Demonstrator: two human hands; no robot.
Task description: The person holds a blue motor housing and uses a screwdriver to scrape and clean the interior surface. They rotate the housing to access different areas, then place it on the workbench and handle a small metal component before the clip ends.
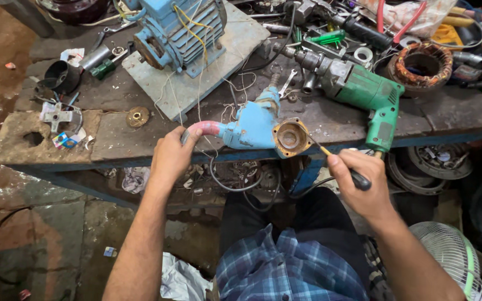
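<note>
left hand (169, 155): wrapped round the pink handle of a blue drill body (252, 127), at the tabletop's near edge
right hand (361, 183): closed on a screwdriver (338, 164), tip at the drill's open end
tabletop (112, 139): grimy wood, cluttered; green drill (364, 89) right, blue motor (179, 28) far
floor (6, 184): wet, dirty concrete, left

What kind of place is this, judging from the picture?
Probably a repair workshop for electric tools: a worn workbench crowded with parts, a green drill, a blue motor and a copper winding.
</note>
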